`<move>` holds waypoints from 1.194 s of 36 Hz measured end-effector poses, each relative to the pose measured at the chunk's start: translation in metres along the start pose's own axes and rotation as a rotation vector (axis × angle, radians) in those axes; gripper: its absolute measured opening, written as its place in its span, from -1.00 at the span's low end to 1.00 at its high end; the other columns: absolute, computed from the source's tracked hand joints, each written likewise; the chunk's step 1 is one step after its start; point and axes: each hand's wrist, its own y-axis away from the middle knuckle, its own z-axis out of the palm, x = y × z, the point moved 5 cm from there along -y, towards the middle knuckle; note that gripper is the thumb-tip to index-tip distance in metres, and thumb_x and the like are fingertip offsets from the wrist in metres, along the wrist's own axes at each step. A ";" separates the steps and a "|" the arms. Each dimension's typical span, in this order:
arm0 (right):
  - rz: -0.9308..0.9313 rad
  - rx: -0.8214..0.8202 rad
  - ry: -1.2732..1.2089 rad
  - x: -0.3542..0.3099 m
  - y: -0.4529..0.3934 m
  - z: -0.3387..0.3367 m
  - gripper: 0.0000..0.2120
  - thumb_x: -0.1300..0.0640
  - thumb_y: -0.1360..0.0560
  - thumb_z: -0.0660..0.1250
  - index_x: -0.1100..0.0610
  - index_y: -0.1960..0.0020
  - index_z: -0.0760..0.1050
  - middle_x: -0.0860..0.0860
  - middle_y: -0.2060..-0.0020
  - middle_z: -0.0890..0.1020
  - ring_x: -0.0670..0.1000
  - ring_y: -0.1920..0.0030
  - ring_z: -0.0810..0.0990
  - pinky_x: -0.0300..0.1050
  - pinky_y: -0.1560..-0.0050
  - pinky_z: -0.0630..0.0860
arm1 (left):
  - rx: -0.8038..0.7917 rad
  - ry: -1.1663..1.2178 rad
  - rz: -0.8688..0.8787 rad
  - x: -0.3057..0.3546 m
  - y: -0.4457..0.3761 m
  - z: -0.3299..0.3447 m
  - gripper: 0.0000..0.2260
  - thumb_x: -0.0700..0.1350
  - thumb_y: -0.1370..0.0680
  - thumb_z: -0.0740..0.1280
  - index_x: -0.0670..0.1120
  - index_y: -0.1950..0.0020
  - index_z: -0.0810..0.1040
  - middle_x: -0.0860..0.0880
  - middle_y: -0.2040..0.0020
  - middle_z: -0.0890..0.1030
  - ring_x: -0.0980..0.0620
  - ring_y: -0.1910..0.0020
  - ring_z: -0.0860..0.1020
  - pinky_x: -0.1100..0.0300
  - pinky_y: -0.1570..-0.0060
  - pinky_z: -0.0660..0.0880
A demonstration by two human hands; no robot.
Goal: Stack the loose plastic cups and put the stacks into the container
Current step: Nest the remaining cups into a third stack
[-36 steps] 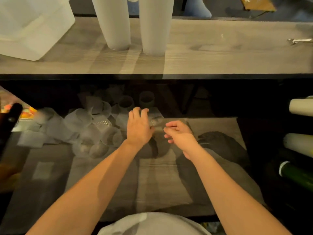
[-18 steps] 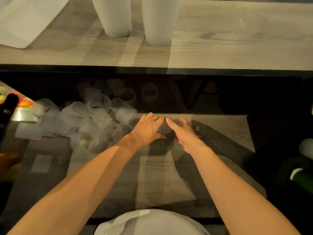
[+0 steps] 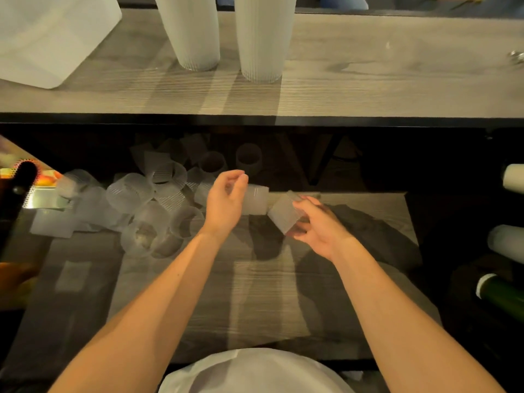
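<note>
One cup (image 3: 255, 200) is gripped by the left hand (image 3: 225, 201), another cup (image 3: 285, 215) by the right hand (image 3: 317, 226). Nesting seems next; mouths must be aligned.

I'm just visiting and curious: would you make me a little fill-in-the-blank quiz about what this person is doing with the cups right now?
1. Each hand holds one ____ plastic cup.
2. The pile of loose cups lies to the ____ of the left hand.
3. On the upper shelf stand ____ tall white stacks of cups.
4. The cup in the right hand is ____, not upright.

Missing words: translucent; left; two; tilted
</note>
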 end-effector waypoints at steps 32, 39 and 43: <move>-0.139 -0.188 0.292 0.011 0.056 0.086 -0.50 0.14 -0.57 0.41 0.03 -0.45 0.33 0.02 -0.20 0.58 -0.01 -0.10 0.64 -0.04 -0.04 0.65 | -0.036 -0.458 0.208 -0.016 0.079 -0.064 -0.53 0.18 -0.61 0.12 -0.07 -0.39 0.41 0.00 -0.30 0.49 -0.02 -0.35 0.34 0.01 -0.38 0.29; -0.119 -0.100 0.279 0.032 0.054 0.096 -0.47 0.10 -0.54 0.44 -0.03 -0.41 0.28 0.03 -0.20 0.52 0.11 -0.18 0.59 0.11 -0.17 0.59 | -0.234 -1.298 0.198 -0.073 0.064 -0.089 -0.50 -0.20 -0.44 0.35 -0.08 -0.39 0.40 -0.06 -0.20 0.60 -0.07 -0.33 0.46 -0.04 -0.55 -0.15; -0.136 -0.055 0.263 0.038 0.053 0.100 -0.45 0.07 -0.53 0.45 0.02 -0.42 0.28 0.03 -0.19 0.55 0.09 -0.15 0.61 0.09 -0.17 0.60 | -0.150 -0.974 0.316 -0.067 0.060 -0.099 -0.62 -0.30 -0.51 0.28 0.00 -0.29 0.52 -0.05 -0.15 0.64 -0.09 -0.25 0.55 0.04 -0.53 0.07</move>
